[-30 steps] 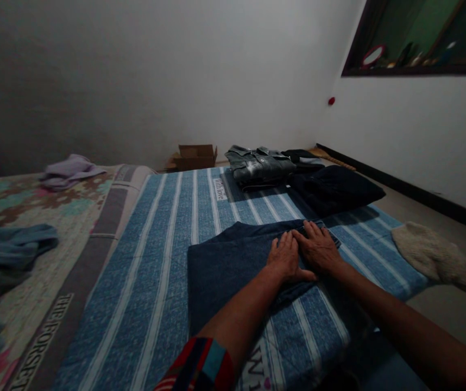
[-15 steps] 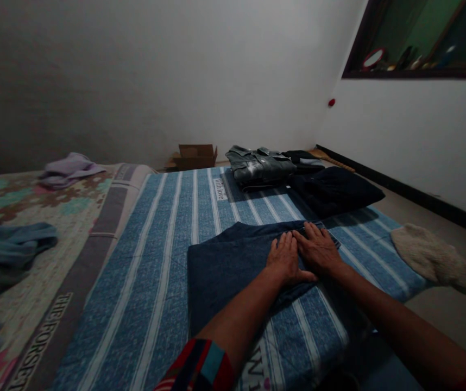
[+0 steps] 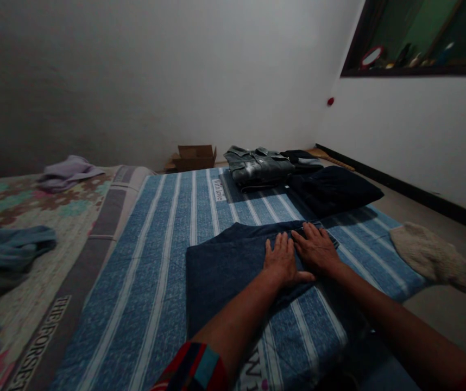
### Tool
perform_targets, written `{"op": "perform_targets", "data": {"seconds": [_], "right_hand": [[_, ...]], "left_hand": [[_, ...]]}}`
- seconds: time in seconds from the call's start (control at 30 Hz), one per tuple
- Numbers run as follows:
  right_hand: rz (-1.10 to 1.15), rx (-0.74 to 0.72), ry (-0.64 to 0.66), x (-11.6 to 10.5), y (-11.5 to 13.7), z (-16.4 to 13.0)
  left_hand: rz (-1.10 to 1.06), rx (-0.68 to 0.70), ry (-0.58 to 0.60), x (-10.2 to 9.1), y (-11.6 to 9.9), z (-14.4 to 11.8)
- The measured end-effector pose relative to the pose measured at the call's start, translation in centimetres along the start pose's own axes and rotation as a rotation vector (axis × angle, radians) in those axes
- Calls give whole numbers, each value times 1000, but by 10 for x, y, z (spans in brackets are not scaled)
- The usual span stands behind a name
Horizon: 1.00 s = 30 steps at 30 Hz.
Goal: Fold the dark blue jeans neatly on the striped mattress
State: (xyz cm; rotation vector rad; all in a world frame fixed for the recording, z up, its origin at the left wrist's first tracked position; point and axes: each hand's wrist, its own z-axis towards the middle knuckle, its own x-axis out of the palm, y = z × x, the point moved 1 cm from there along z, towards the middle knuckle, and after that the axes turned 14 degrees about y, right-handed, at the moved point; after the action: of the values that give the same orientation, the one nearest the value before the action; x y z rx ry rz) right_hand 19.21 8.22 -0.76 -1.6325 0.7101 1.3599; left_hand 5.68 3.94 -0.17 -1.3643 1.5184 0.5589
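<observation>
Folded dark blue jeans (image 3: 225, 271) lie flat on a blue-and-white striped cover (image 3: 143, 271). Palm down on the jeans, my left hand (image 3: 282, 263) presses the cloth with its fingers stretched out and thumb pointing right. My right hand (image 3: 316, 248) rests flat beside it, near the garment's right end, fingers extended. The two hands are very close together. Part of the jeans is hidden under my hands and left forearm.
Behind lie a folded grey denim jacket (image 3: 259, 165) and dark folded clothing (image 3: 334, 190). A beige fuzzy cloth (image 3: 432, 255) hangs off the right edge. Blue denim clothes (image 3: 11, 247) and a lilac garment (image 3: 70, 172) lie left. A cardboard box (image 3: 194, 157) stands by the wall.
My left hand's fingers have spread slightly and shifted a little left on the jeans. My right hand stays almost in place; the view has shifted very slightly.
</observation>
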Motion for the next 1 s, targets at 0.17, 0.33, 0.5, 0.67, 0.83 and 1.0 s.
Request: {"op": "perform_targets", "data": {"seconds": [0.17,0.33,0.5,0.67,0.83,1.0], "right_hand": [[9,1,2,0,0,0],[10,8,9,-2,1,0],[5,17,14,0,1,0],[21,18,3,4,1,2],[24,12,-18,4,1,2],[16,12,-18,3,1,1]], "left_hand": [[15,-8,-6,1,1,1],[9,-6,-8,2,0,1],[4,8,1,-1,0,-2],[-8,17,59,-8,5,-9],[1,-29,69,-9,13,-15],[-3,-10,73,-8,16,-17]]}}
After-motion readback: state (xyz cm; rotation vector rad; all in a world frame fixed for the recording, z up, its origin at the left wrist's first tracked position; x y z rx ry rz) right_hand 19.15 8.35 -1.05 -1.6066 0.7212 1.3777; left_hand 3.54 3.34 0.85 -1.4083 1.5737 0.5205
